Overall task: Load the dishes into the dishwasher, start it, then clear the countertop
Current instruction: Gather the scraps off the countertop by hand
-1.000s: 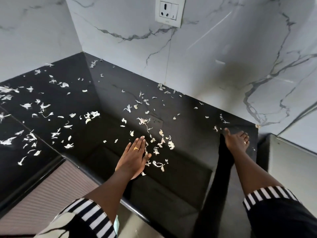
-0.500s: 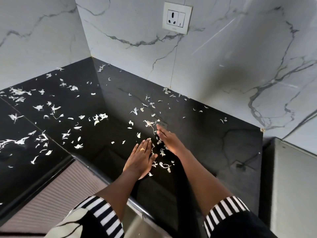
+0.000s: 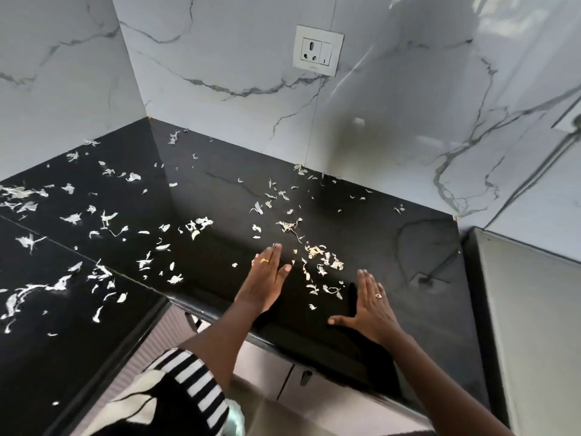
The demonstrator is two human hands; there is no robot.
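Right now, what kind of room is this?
Probably a kitchen: a black stone countertop littered with pale peel-like scraps, marble-look wall tiles with a power socket, and cabinet doors under the counter edge.

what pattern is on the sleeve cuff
Black and white stripes on the left sleeve cuff, clearest in the head view.

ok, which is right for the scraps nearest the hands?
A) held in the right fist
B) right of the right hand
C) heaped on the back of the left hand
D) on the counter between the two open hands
D: the scraps lie loose on the counter in the gap between the left hand and the right hand, and both hands have straight fingers and hold nothing.
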